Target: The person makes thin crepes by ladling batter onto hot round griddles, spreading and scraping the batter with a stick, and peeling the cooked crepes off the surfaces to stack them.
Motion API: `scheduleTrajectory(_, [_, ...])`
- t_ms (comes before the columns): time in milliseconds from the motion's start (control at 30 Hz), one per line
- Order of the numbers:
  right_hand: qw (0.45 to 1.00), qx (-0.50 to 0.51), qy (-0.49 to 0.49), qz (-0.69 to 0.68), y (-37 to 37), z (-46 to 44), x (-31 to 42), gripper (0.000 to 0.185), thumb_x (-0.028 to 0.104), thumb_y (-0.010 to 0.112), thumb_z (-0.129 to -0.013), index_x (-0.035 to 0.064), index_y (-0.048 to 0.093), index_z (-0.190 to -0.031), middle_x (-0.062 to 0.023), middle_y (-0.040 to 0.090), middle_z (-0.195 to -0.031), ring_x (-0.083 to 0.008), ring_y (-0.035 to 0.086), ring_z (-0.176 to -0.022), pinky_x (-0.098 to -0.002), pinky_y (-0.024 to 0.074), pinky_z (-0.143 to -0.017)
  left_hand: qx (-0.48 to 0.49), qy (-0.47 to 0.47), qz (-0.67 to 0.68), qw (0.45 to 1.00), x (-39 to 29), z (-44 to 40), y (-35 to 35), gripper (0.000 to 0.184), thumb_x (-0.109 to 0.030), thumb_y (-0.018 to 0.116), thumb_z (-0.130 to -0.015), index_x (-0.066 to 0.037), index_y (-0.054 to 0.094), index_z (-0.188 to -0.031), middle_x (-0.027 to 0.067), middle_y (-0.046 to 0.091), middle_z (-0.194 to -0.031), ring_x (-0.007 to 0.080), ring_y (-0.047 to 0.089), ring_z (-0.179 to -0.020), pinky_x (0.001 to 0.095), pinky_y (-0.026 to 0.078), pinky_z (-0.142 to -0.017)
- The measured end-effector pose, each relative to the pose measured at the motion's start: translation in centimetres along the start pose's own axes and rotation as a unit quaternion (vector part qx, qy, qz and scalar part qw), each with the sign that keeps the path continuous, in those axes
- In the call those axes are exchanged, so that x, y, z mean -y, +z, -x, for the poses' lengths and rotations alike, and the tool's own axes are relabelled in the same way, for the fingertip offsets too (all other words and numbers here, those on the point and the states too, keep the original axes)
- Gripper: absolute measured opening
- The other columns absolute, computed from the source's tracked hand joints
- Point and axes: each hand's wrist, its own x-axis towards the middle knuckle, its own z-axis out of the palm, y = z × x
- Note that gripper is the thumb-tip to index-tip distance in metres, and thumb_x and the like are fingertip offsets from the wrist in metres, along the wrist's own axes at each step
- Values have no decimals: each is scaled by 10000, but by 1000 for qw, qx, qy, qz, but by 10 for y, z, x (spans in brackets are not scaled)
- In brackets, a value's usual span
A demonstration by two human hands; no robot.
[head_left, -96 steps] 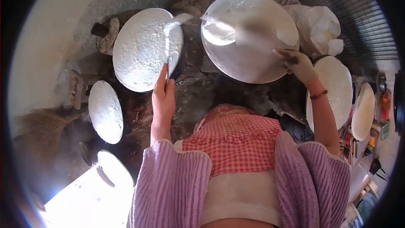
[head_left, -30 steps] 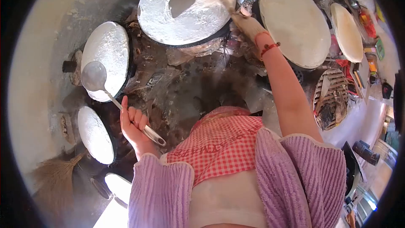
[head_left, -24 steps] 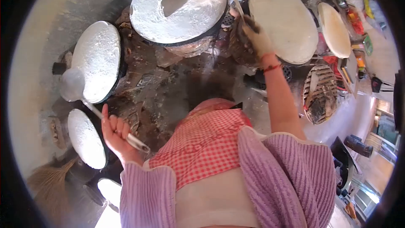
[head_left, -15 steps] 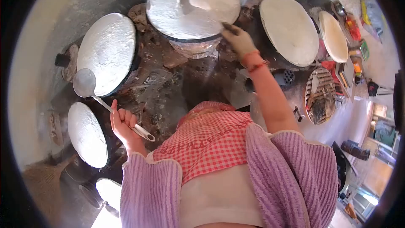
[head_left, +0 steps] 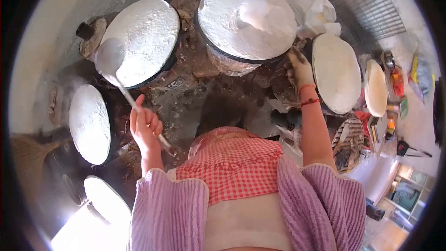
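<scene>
My left hand is closed around the handle of a metal ladle. The ladle's bowl hangs over the near left part of a round griddle coated with white batter. My right hand, its fingertips dark, is bent at the right rim of the middle griddle, also white on top with a glossy patch. Its fingers look curled, and whatever they grip is hidden. Just right of that hand lies a griddle with a pale flatbread.
More batter-covered griddles stand at the left and lower left. Farther right are another pale flatbread and a slatted round rack. White plastic bags sit behind the middle griddle. A straw broom leans at far left.
My view has shifted, so the griddles sit lower and farther right. The ladle's bowl has come over the left griddle's edge. My right hand has moved down the middle griddle's right rim.
</scene>
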Motion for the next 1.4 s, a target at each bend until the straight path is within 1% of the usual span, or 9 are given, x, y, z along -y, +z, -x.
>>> scheduleTrajectory(333, [954,258,-25,149,-11,-3,-12,476,262,608,-917,74,526,-1346,-24,628,-861,-75,520,-613,-245,442,-501,186,-203,69,959,47,-25,143,308,-166,443,-1010,11,459,-1262,-37,329,-690,43,280,-506,211,246,-427])
scheduleTrajectory(500, [959,236,-137,70,-83,23,-62,455,174,604,-924,63,515,-1357,-30,623,-1001,-64,549,-706,-227,455,-542,168,-273,157,934,63,-2,189,266,-113,496,-985,30,456,-1205,-28,364,-707,42,312,-534,193,274,-430])
scheduleTrajectory(667, [975,153,22,-158,-50,19,-75,419,162,627,-926,74,540,-1327,-12,640,-926,-70,556,-624,-223,413,-441,150,-268,166,937,89,22,223,109,-110,509,-981,-18,451,-991,-24,368,-721,57,341,-566,206,302,-479])
scheduleTrajectory(833, [947,298,-61,-106,19,1,-67,399,197,589,-955,81,532,-1332,0,626,-927,-77,544,-626,-220,406,-463,160,-309,156,924,81,33,248,108,-118,450,-990,-15,479,-1004,8,424,-677,92,427,-567,243,385,-509])
scheduleTrajectory(967, [925,329,109,-153,-23,16,-34,419,224,603,-944,108,527,-1340,16,580,-800,-64,513,-579,-204,356,-439,70,-525,551,645,36,5,223,348,-145,353,-1028,83,404,-1285,4,400,-666,105,389,-487,248,360,-390])
scheduleTrajectory(1067, [976,157,20,-148,-45,21,-34,423,244,613,-937,140,532,-1339,15,573,-766,-58,504,-551,-202,343,-415,260,-476,552,633,31,0,187,385,-169,320,-1044,78,377,-1334,-5,372,-678,99,367,-480,246,350,-371])
scheduleTrajectory(1167, [984,56,11,-170,-43,-3,-72,422,245,623,-921,149,555,-1327,-50,658,-892,-95,593,-663,-232,456,-513,329,-378,390,773,12,-21,166,388,-186,330,-1049,58,379,-1348,-11,337,-695,66,316,-478,211,304,-362])
scheduleTrajectory(1267, [921,208,-283,167,-5,8,-97,433,237,634,-906,114,568,-1316,-109,677,-1086,-152,633,-881,-275,510,-773,363,-352,316,803,0,-76,161,394,-196,333,-1053,43,356,-1365,-19,325,-698,47,293,-488,184,274,-375])
scheduleTrajectory(1400, [945,241,-168,145,12,53,-52,431,124,618,-902,48,550,-1321,-127,612,-1274,-176,580,-1157,-294,432,-977,357,-386,291,799,12,-159,159,406,-199,344,-1051,46,327,-1375,-25,322,-686,45,295,-500,180,281,-386])
